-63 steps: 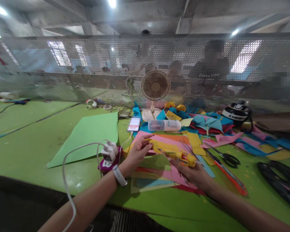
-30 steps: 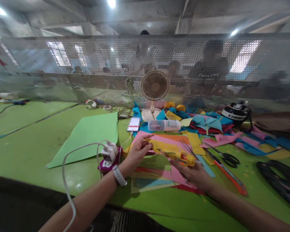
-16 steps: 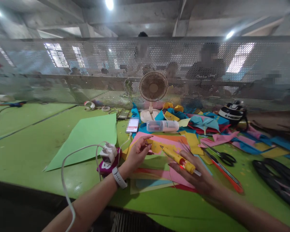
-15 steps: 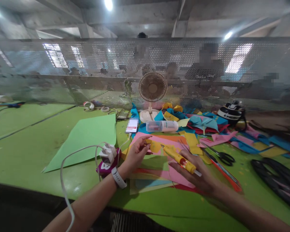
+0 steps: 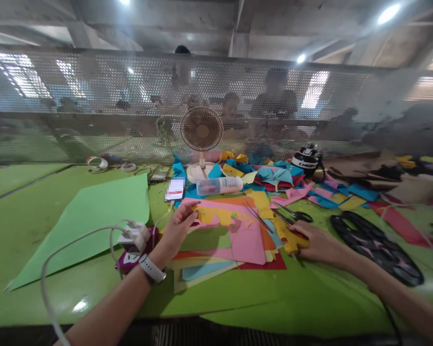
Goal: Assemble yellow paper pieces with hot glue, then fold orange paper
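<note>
My left hand [image 5: 180,220] is over the left side of the paper pile, thumb and fingertips closed at the edge of a yellow paper piece [image 5: 213,215]. At the pile's right side, my right hand [image 5: 307,236] grips a yellow hot glue gun [image 5: 286,235] low over the table. Black-handled scissors [image 5: 302,217] lie just beyond that hand. Beneath and between the hands are stacked coloured sheets, with a pink sheet [image 5: 248,245] on top and a light blue sheet [image 5: 205,271] near the front. Thin tweezers-like prongs [image 5: 256,216] rest on the pile.
A fan [image 5: 202,129], a clear bottle [image 5: 219,185] and a phone [image 5: 175,189] stand or lie behind the pile. Left are a large green sheet [image 5: 101,206] and a purple power strip [image 5: 130,259] with white chargers and cable. Right lies a black openwork plate [image 5: 375,247].
My right hand has carried the glue gun rightward, away from the yellow paper and down beside the scissors. My left hand stays at the yellow paper. The camera view has turned right.
</note>
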### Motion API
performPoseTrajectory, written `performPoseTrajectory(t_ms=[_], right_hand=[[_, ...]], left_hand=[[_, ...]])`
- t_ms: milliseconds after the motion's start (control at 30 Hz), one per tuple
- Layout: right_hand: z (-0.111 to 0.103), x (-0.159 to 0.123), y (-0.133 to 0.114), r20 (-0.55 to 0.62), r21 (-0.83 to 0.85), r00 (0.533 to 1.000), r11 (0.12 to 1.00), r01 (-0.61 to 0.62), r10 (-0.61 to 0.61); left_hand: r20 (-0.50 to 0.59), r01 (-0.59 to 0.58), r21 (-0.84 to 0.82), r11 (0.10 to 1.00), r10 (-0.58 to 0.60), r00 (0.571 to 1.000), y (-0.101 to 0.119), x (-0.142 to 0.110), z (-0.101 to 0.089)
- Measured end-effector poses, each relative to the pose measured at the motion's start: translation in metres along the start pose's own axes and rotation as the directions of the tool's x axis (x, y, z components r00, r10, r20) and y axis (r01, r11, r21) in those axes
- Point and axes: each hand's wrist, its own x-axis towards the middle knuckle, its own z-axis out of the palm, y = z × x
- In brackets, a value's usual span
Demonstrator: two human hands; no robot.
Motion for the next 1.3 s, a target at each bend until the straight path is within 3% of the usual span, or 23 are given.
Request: performPoseTrajectory(t_ms=[133, 267, 333, 433, 567, 733, 1033, 1167, 1300], right_hand=[[-0.024, -0.011, 0.009, 0.008, 0.087, 0.996, 0.992, 0.093, -0.094], [-0.038, -0.006, 0.019, -0.140, 0.098, 0.982, 0.989, -0.112, 0.125], [-0.037, 0.000, 0.024, -0.156, 0.072, 0.966, 0.978, -0.197, 0.206], [-0.033, 0.009, 0.033, -0.182, -0.016, 0.957, 0.973, -0.231, 0.224], [-0.030, 0.018, 0.044, -0.300, -0.079, 0.925, 0.960, -0.267, 0.232], [-0.027, 0.025, 0.038, -0.210, 0.024, 0.963, 0.985, -0.170, 0.172], [-0.032, 0.041, -0.011, -0.158, -0.007, 0.987, 1.000, -0.019, 0.018], [-0.034, 0.023, -0.022, -0.044, -0.108, 0.999, 0.994, 0.024, -0.029], [-0.034, -0.006, -0.016, 0.043, -0.112, 0.997, 0.991, 0.076, -0.072]], left_hand=[[-0.034, 0.026, -0.005, 1.000, -0.026, 0.999, 0.005, -0.001, 0.000], [-0.039, 0.040, -0.025, 0.999, -0.041, 0.998, 0.008, -0.001, 0.001], [-0.034, 0.044, -0.029, 0.999, -0.045, 0.998, 0.007, 0.000, 0.000], [-0.035, 0.046, -0.037, 0.998, -0.048, 0.998, 0.006, 0.000, -0.001], [-0.048, 0.050, -0.055, 0.997, -0.052, 0.997, 0.007, 0.000, -0.001], [-0.046, 0.057, -0.042, 0.997, -0.059, 0.997, 0.010, -0.001, 0.000], [-0.061, 0.047, -0.029, 0.999, -0.048, 0.997, 0.009, 0.000, -0.001], [-0.057, 0.049, -0.033, 0.998, -0.051, 0.997, 0.010, 0.000, -0.002], [-0.056, 0.050, -0.031, 0.998, -0.052, 0.997, 0.012, 0.000, 0.000]])
